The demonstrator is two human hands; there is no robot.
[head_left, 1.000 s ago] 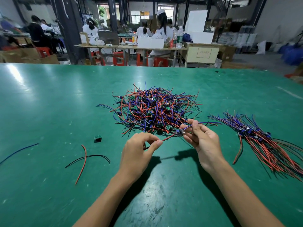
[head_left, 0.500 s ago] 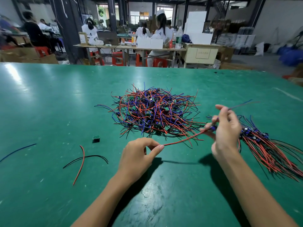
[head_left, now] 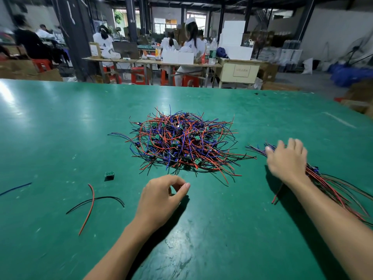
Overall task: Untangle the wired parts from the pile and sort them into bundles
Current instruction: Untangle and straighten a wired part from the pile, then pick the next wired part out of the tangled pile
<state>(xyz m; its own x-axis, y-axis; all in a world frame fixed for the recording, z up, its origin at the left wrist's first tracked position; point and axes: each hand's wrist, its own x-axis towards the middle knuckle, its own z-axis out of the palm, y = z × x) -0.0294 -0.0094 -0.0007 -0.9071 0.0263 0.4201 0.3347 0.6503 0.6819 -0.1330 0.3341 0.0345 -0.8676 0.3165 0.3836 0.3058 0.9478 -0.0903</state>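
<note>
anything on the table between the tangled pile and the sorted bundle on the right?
In the head view, only stray wire ends from the tangled pile poke into that gap; otherwise bare green table. The right hand lies over the sorted bundle's near end.

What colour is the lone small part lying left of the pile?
Green, seen in the head view: small part.

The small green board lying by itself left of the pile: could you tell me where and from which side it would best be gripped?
Pinch the small green board across its two short edges, coming straight down from above. It lies flat on the green table with bare surface all round, apart from the pile and the loose wires, so nothing blocks the fingers. The left hand is nearer, probably the easier one.
</note>
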